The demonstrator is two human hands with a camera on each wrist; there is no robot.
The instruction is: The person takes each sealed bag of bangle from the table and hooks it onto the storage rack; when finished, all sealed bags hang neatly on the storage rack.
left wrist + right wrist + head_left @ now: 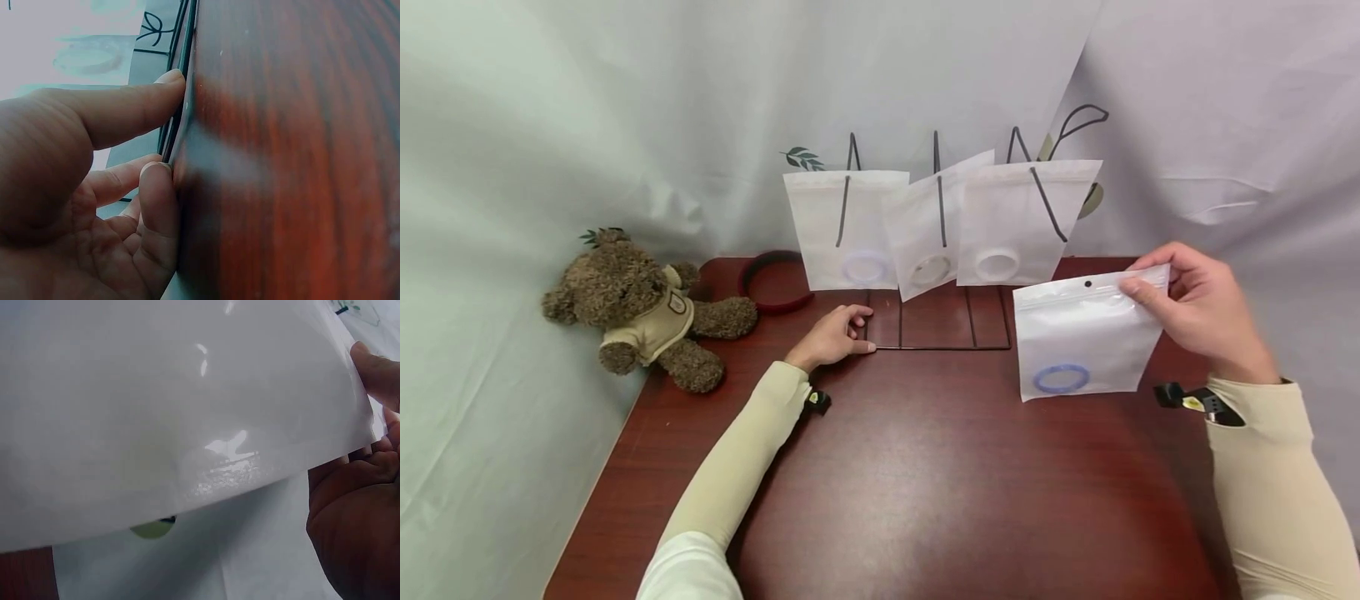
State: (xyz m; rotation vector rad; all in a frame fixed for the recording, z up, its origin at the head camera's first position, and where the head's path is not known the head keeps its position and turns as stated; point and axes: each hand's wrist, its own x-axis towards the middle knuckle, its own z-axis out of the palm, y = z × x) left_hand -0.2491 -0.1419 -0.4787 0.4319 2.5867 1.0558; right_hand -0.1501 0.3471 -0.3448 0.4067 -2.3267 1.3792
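My right hand [1198, 308] pinches the upper right corner of a white zip-lock bag [1086, 337] with a round hole near its top. A blue ring [1062, 379] shows through the bag's lower part. In the right wrist view the glossy bag [187, 412] fills most of the picture, with the thumb on its near side. My left hand [835, 336] holds the front left corner of a black wire display rack [955, 347], its thumb on the front wire. Three similar white bags [835, 217] hang from the rack's prongs, each with a ring visible inside.
A brown teddy bear [640, 308] in a cream shirt lies at the table's left. Beside the rack rests a dark red headband [775, 283]. Pale cloth [700, 100] hangs behind and around the reddish-brown table [925, 467]. The rack's rightmost upper prong [1078, 125] carries no bag.
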